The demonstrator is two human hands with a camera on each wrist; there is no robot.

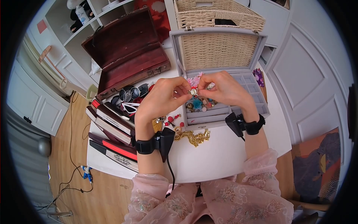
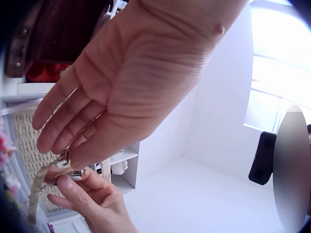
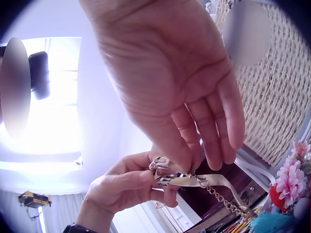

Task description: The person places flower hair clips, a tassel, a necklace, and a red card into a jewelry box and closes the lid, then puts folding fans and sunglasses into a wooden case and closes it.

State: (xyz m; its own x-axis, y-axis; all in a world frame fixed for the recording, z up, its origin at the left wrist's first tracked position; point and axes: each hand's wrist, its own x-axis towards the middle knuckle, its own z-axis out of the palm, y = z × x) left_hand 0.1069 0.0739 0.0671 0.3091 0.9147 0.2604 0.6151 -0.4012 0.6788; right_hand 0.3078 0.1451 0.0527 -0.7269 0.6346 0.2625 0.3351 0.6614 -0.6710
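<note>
Fingertips of my left hand [image 1: 158,98] and right hand [image 1: 227,89] meet over the grey jewelry box [image 1: 223,121]. Between them is a piece of jewelry [image 1: 193,92] with shiny metal fittings. The right wrist view shows its cream band [image 3: 218,178], a clasp and a hanging link chain [image 3: 221,201]. My left thumb and fingers pinch the metal fittings, and my right thumb and finger pinch the piece close by. Below the hands, beads, a teal tuft [image 1: 197,103] and pink flowers [image 1: 194,80] lie in the box.
An open dark-red case [image 1: 134,71] stands at the back left, with sunglasses [image 1: 130,93] before it. Books [image 1: 112,123] are stacked at the table's left. A gold chain [image 1: 194,138] and red beads [image 1: 171,119] lie in front. A woven basket [image 1: 220,15] stands behind the open lid.
</note>
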